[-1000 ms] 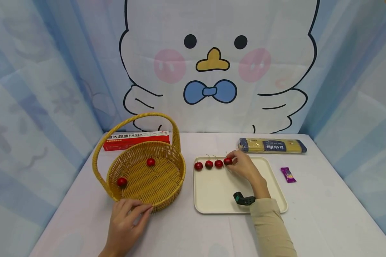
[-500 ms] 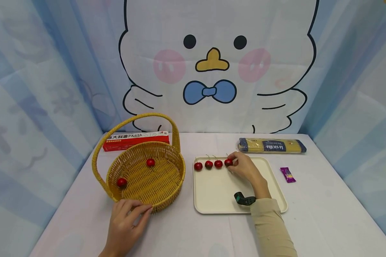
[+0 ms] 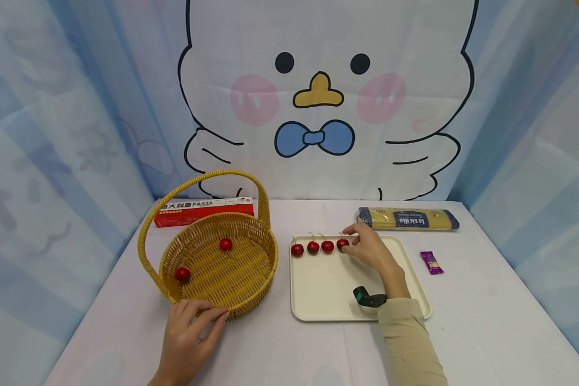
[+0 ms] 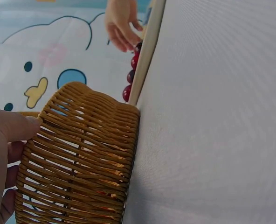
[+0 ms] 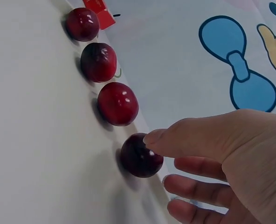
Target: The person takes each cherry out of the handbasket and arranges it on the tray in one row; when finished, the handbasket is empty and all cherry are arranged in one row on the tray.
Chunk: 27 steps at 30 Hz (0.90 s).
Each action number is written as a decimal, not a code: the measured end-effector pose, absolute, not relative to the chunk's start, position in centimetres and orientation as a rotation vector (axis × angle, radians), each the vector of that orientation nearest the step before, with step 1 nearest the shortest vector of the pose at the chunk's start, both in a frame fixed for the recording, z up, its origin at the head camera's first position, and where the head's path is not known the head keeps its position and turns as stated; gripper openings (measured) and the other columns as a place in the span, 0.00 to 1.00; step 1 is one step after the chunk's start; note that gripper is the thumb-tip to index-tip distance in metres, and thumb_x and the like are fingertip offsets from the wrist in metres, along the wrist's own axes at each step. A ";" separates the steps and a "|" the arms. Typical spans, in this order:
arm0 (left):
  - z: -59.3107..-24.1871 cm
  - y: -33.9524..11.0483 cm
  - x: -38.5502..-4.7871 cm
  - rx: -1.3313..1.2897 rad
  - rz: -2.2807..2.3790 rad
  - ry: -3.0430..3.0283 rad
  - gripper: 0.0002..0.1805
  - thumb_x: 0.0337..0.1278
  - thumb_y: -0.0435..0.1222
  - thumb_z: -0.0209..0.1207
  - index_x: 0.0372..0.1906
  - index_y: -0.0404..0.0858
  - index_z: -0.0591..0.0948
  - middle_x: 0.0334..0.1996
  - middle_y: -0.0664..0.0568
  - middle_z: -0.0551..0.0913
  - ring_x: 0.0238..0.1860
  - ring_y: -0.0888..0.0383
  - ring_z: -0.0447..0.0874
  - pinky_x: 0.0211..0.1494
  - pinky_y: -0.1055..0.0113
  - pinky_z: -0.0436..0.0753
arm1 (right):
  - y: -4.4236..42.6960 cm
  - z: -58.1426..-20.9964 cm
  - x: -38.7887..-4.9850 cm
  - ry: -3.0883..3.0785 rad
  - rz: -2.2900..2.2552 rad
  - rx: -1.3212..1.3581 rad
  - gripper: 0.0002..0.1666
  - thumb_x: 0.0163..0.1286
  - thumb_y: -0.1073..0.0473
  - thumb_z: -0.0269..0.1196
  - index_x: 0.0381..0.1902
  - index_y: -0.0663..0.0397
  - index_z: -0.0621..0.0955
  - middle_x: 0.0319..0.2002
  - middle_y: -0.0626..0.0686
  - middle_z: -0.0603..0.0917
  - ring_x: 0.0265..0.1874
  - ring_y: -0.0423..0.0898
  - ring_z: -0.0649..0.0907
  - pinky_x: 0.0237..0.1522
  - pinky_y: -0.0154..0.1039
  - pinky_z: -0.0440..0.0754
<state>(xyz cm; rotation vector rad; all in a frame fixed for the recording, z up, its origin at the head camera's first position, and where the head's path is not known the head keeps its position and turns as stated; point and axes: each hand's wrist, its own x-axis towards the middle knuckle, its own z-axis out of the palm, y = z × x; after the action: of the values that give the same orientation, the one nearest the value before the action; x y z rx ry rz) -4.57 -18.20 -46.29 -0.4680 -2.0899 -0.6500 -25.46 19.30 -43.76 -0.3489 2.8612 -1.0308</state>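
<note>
Several dark red cherries stand in a row along the back left edge of the cream tray (image 3: pixel 318 289). At the row's right end is one cherry (image 3: pixel 342 244), with my right hand (image 3: pixel 369 252) beside it, thumb and fingers spread apart. In the right wrist view the thumb overlaps that cherry (image 5: pixel 140 156); whether it touches cannot be told. My left hand (image 3: pixel 188 332) pinches the near rim of the yellow wicker basket (image 3: pixel 251 297), also in the left wrist view (image 4: pixel 86 154). Inside the basket lie two cherries, one at left (image 3: pixel 183 274) and one farther back (image 3: pixel 225 244).
Behind the basket lies a red pasta box (image 3: pixel 183 215). A pack of spaghetti (image 3: pixel 409 219) lies behind the tray, and a small purple packet (image 3: pixel 431 262) is to the tray's right. A printed curtain (image 3: pixel 318 171) stands along the table's back edge.
My right fingers have parted from the last cherry in the row, and the hand has shifted slightly right. The cherry stays on the tray. My left hand has not moved.
</note>
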 end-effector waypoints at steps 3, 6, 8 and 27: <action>-46.3 -18.2 -4.5 -0.464 -0.649 -2.092 0.25 0.73 0.51 0.54 0.28 0.39 0.89 0.28 0.54 0.81 0.33 0.56 0.73 0.45 0.63 0.65 | 19.1 -43.4 -25.3 2.872 -1.036 -0.385 0.24 0.65 0.58 0.68 0.58 0.59 0.79 0.54 0.61 0.79 0.47 0.54 0.80 0.43 0.44 0.76; -46.3 -18.3 -4.5 -0.464 -0.653 -2.086 0.25 0.73 0.52 0.54 0.28 0.39 0.90 0.29 0.54 0.81 0.33 0.56 0.73 0.45 0.63 0.65 | 18.8 -43.0 -25.1 2.906 -1.031 -0.445 0.23 0.66 0.58 0.68 0.57 0.60 0.79 0.54 0.62 0.79 0.47 0.55 0.80 0.45 0.46 0.77; -46.3 -18.3 -4.5 -0.467 -0.654 -2.079 0.25 0.73 0.51 0.54 0.28 0.40 0.90 0.29 0.54 0.82 0.33 0.56 0.74 0.45 0.63 0.65 | 18.6 -42.7 -24.9 2.924 -1.033 -0.485 0.23 0.66 0.58 0.68 0.57 0.60 0.79 0.55 0.63 0.80 0.48 0.56 0.80 0.46 0.48 0.77; -46.2 -18.4 -4.6 -0.484 -0.654 -2.077 0.23 0.72 0.51 0.55 0.29 0.41 0.90 0.29 0.54 0.82 0.33 0.57 0.75 0.46 0.62 0.65 | 11.1 -37.8 -23.2 2.898 -1.052 -0.818 0.21 0.68 0.56 0.66 0.57 0.55 0.79 0.55 0.56 0.80 0.50 0.53 0.82 0.50 0.49 0.82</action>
<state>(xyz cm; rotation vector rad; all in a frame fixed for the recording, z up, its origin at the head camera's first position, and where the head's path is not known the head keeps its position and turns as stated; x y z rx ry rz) -4.58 -18.42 -46.18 -0.4845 -2.0770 -0.6535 -23.19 11.14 -37.84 -0.8180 2.8979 -1.0522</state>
